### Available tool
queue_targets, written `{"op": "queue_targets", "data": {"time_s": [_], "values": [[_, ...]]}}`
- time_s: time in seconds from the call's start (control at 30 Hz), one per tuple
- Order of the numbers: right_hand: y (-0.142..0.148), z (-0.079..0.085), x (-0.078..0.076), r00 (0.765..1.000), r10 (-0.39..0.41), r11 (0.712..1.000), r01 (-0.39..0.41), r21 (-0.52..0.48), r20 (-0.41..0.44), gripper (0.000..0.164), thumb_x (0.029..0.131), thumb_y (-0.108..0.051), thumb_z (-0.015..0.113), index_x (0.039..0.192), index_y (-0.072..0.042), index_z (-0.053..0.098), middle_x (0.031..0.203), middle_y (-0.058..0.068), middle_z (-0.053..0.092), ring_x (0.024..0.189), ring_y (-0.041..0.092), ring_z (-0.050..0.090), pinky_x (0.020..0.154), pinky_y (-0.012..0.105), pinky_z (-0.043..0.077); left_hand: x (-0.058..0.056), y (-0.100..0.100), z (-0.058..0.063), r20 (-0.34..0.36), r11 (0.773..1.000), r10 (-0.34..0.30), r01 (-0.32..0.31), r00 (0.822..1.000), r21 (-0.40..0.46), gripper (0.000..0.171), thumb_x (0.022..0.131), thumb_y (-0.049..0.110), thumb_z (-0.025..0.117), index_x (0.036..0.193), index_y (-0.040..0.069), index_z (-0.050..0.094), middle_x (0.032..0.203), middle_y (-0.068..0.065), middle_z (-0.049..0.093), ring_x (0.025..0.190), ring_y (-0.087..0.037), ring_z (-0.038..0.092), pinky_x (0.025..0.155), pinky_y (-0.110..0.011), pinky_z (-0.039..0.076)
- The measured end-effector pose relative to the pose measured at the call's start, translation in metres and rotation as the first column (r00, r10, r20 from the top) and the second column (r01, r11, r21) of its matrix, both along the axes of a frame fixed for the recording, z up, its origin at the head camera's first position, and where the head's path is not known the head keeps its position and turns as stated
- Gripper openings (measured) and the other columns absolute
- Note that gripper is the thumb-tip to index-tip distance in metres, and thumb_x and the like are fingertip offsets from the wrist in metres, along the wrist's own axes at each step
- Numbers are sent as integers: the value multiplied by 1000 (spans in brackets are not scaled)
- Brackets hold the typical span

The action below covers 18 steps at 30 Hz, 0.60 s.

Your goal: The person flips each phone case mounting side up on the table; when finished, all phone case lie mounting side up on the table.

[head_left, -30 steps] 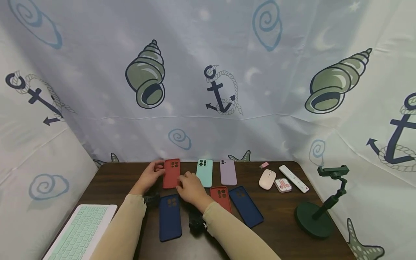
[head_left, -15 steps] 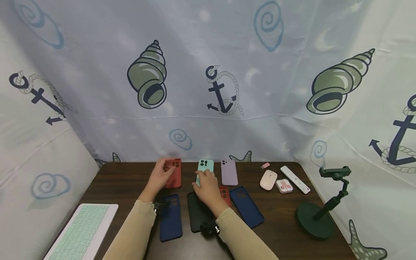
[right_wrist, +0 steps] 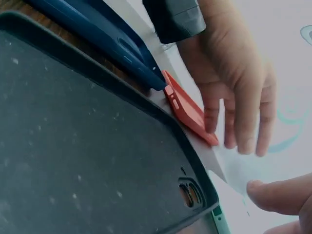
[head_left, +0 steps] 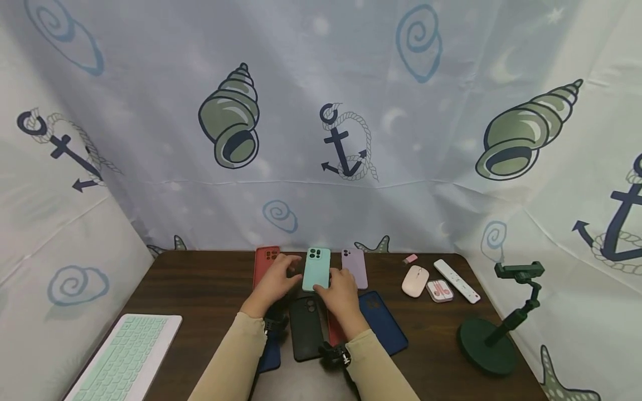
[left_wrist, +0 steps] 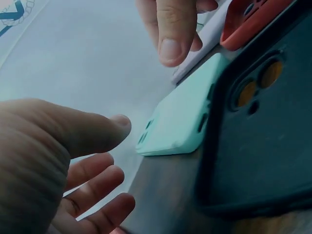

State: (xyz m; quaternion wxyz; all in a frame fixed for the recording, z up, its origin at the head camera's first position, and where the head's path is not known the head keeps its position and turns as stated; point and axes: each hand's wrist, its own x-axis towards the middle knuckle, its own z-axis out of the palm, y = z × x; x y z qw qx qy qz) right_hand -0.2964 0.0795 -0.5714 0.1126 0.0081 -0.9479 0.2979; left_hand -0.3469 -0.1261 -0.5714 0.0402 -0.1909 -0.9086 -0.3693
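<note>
A mint phone case lies at the back middle of the table, between the two hands. To its left my left hand hovers, thumb and fingers spread apart; the left wrist view shows a gap between that hand and the mint case. At the mint case's lower right corner is my right hand, its fingers fairly straight in the right wrist view. Whether its thumb touches the case cannot be told. A black phone case lies just nearer, hollow side up. Behind the left hand is a red phone case.
Right of the hands are a purple case, a navy case and a partly hidden red case. Another navy case is under the left wrist. A mouse, remote, stand and keyboard sit farther out.
My left hand has left the red case at the back left and moved right toward the mint case. My right hand has moved right, from beside the red case past the mint one.
</note>
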Motion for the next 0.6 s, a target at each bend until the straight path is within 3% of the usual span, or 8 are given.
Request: {"op": "queue_targets", "data": {"time_s": [0.23,0.37,0.6], "values": [[5,-2,2,999,29,999,-28,-30,35,58,83,-41,83,125,-3,68,95,8,59,87,25,54,74,42,46,8,5,-18,34,999,-5,3,999,47,59,92,19,76,146,10,53,123,-9,58,111,-25,62,89,-44,54],[8,-9,4,1000,23,1000,-23,17,13,56,82,-43,83,118,-2,72,88,6,59,82,22,53,71,38,44,13,11,-26,39,997,-12,9,999,72,62,91,19,77,147,9,52,127,-11,59,114,-27,63,93,-45,54],[6,-13,2,1000,13,996,-11,84,-21,52,81,-45,83,114,-6,75,92,8,63,85,25,56,76,44,46,12,16,-24,13,999,-28,28,1000,-27,57,91,20,77,143,5,57,122,-13,60,108,-25,63,89,-43,54]]}}
